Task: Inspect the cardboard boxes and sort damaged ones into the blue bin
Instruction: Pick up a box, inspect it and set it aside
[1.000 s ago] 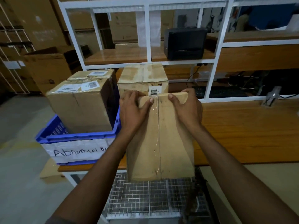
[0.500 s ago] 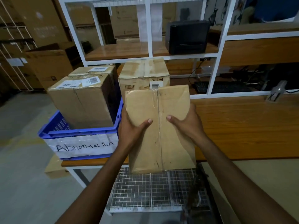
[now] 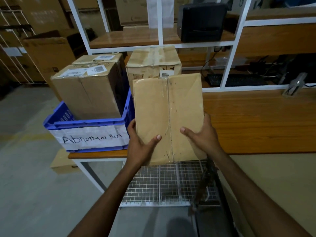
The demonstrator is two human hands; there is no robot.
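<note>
As held up before the camera, the item was one cardboard box [image 3: 168,115]: tan, with its broad face towards the viewer. Clear tape ran along the centre seam and was wrinkled near the lower end. A diagonal crease crossed the upper right corner, and the face bore small scuffs. It was raised over the front edge of the wooden table [image 3: 256,120] and above a wire-mesh rack [image 3: 164,182], just right of the blue bin [image 3: 89,124]. The left hand [image 3: 139,146] gripped the lower left edge with its thumb laid across the face and its fingers wrapped behind. The right hand [image 3: 203,135] gripped the lower right edge likewise. The bin stood at the table's left end and bore a white label [image 3: 92,138] handwritten "Abnormal Bin". It held two boxes, a front box [image 3: 87,93] with shipping labels on top and a rear box [image 3: 99,59] behind it. A taped carton [image 3: 153,60] stood on the table behind the held box. A black device [image 3: 201,21] sat on the white-framed shelf above, and a keyboard [image 3: 236,80] lay behind the frame.
</note>
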